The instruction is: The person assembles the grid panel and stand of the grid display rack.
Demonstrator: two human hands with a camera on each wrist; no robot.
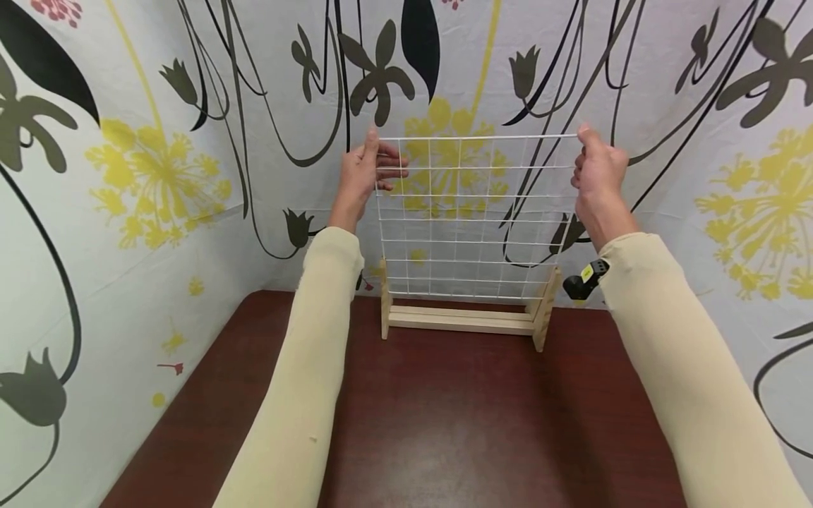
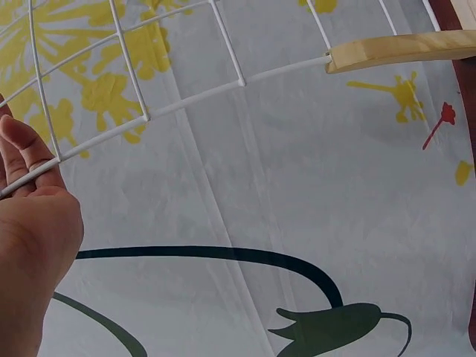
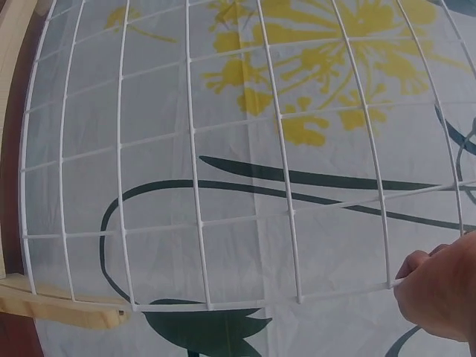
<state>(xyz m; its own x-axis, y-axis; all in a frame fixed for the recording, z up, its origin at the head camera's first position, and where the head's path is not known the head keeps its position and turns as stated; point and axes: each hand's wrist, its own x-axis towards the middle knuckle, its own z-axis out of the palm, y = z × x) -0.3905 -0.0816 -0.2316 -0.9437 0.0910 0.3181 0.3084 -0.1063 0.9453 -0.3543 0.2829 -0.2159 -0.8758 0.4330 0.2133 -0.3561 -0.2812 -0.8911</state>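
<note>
A white wire grid (image 1: 460,195) stands above a pale wooden stand (image 1: 460,321), its lower part between the stand's two side pieces. My left hand (image 1: 364,175) holds the grid's left edge near the top corner, thumb pointing up and fingers reaching behind the wires. In the left wrist view, the fingers (image 2: 31,149) bend round the edge wire. On the other side, my right hand (image 1: 600,173) grips the upper right corner with curled fingers. In the right wrist view, the grid's edge wire runs from that hand (image 3: 439,290) down to a wooden side piece (image 3: 67,303).
The stand rests near the back edge of a dark red-brown table (image 1: 457,416). Behind and to the left hangs a white cloth (image 1: 209,296) printed with yellow, grey and black flowers. A small black device (image 1: 584,281) is strapped at the right wrist.
</note>
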